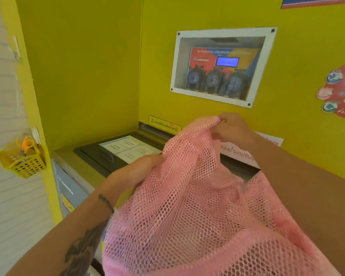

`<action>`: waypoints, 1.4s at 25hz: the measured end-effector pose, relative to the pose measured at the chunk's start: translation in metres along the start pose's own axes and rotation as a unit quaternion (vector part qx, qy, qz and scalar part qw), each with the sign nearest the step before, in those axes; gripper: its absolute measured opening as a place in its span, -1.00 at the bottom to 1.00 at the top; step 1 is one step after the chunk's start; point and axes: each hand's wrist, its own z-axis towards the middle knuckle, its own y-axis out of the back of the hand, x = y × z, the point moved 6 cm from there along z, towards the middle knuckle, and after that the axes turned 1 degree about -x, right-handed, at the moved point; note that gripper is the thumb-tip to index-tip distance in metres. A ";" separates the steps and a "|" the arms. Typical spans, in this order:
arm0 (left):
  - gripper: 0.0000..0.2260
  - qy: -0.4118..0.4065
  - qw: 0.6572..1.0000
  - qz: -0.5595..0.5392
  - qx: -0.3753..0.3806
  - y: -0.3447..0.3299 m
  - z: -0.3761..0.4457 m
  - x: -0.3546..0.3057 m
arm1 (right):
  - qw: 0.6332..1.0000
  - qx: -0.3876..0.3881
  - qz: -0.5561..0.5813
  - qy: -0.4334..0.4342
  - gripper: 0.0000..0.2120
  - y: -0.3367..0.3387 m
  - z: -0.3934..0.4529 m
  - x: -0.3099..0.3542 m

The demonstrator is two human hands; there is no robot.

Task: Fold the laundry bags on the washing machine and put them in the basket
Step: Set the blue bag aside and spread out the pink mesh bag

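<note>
On the far left a small yellow basket (22,159) hangs on the wall, well apart from the work; it already holds some small things that I cannot identify. Next comes the washing machine (100,156), its dark lid carrying a printed sheet. The left hand (139,166) is closed on the left edge of the pink mesh laundry bag (197,206); the right hand (230,127) pinches the top edge higher up, so the 2 hands are apart and the bag hangs in the air between them, above the machine. The mesh looks very light, soft and limp; I judge it will sag and crumple, not slip. The best hold seems the corners or hem, pulled taut before folding on the flat lid.
</note>
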 end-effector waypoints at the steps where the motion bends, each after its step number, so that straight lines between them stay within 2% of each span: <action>1: -0.69 0.033 0.998 -0.052 0.030 -0.006 -0.001 0.002 | 1.000 0.005 -0.013 -0.004 -0.91 0.003 0.002 -0.003; 3: -0.73 0.023 0.994 -0.066 0.082 -0.013 -0.004 -0.004 | 0.999 -0.025 -0.033 0.001 -0.90 0.010 0.004 -0.009; 4: -0.71 -0.001 0.996 -0.043 0.076 -0.009 -0.003 -0.010 | 0.998 -0.043 -0.051 0.009 -0.87 0.014 0.004 -0.011; 5: -0.70 -0.027 0.999 -0.012 0.042 0.000 -0.002 -0.018 | 0.995 -0.058 -0.075 0.018 -0.87 0.018 0.005 -0.012; 7: -0.75 -0.078 0.992 0.044 -0.086 0.027 0.003 -0.039 | 0.987 -0.076 -0.136 0.020 -0.96 0.024 0.004 -0.013; 9: -0.80 -0.127 0.970 0.048 -0.203 0.055 0.007 -0.062 | 0.980 -0.097 -0.175 0.014 -0.89 0.029 0.007 -0.014; 11: -0.72 -0.188 0.928 0.061 -0.317 0.076 0.004 -0.080 | 0.974 -0.108 -0.199 0.001 -0.82 0.029 0.008 -0.018; 13: -0.71 -0.257 0.846 0.221 -0.411 0.082 -0.005 -0.088 | 0.970 -0.084 -0.228 -0.011 -0.82 0.019 0.009 -0.023; 14: -0.73 -0.261 0.804 0.326 -0.422 0.077 -0.005 -0.085 | 0.968 -0.056 -0.245 -0.013 -0.86 0.009 0.006 -0.025; 15: -0.72 -0.229 0.782 0.409 -0.411 0.071 0.000 -0.075 | 0.966 -0.024 -0.255 -0.013 -0.84 -0.002 0.001 -0.026; 17: -0.53 -0.062 0.783 0.520 -0.337 0.064 0.013 -0.042 | 0.959 0.053 -0.278 -0.001 -0.76 -0.027 -0.012 -0.027; 19: -0.33 0.106 0.801 0.544 -0.227 0.058 0.016 -0.008 | 0.938 0.189 -0.289 0.007 -0.76 -0.056 -0.030 -0.028; 21: -0.27 0.183 0.817 0.533 -0.121 0.052 0.015 0.013 | 0.896 0.338 -0.287 -0.025 -0.64 -0.076 -0.056 -0.031; 22: -0.27 0.195 0.819 0.530 -0.096 0.051 0.014 0.016 | 0.872 0.384 -0.302 -0.034 -0.54 -0.081 -0.067 -0.030; 24: -0.25 0.177 0.804 0.557 -0.112 0.051 0.012 0.007 | 0.836 0.419 -0.355 -0.020 -0.39 -0.087 -0.076 -0.031; 25: -0.25 0.138 0.797 0.571 -0.138 0.048 0.014 -0.001 | 0.825 0.425 -0.372 -0.010 -0.33 -0.090 -0.080 -0.032; 27: -0.35 0.000 0.811 0.562 -0.161 0.032 0.024 -0.019 | 0.821 0.436 -0.370 -0.002 -0.24 -0.098 -0.084 -0.038; 29: -0.52 -0.113 0.830 0.532 -0.127 0.010 0.033 -0.023 | 0.824 0.448 -0.348 0.012 -0.19 -0.100 -0.086 -0.039; 30: -0.58 -0.129 0.835 0.525 -0.100 0.003 0.038 -0.018 | 0.826 0.451 -0.336 0.020 -0.17 -0.100 -0.087 -0.040; 32: -0.58 -0.091 0.829 0.548 -0.061 -0.003 0.047 0.000 | 0.835 0.420 -0.348 0.070 -0.21 -0.094 -0.080 -0.043; 34: -0.46 0.000 0.813 0.578 -0.069 0.006 0.054 0.020 | 0.854 0.323 -0.389 0.121 -0.39 -0.082 -0.064 -0.047; 35: -0.39 0.044 0.809 0.579 -0.090 0.015 0.054 0.027 | 0.872 0.266 -0.393 0.120 -0.45 -0.073 -0.059 -0.046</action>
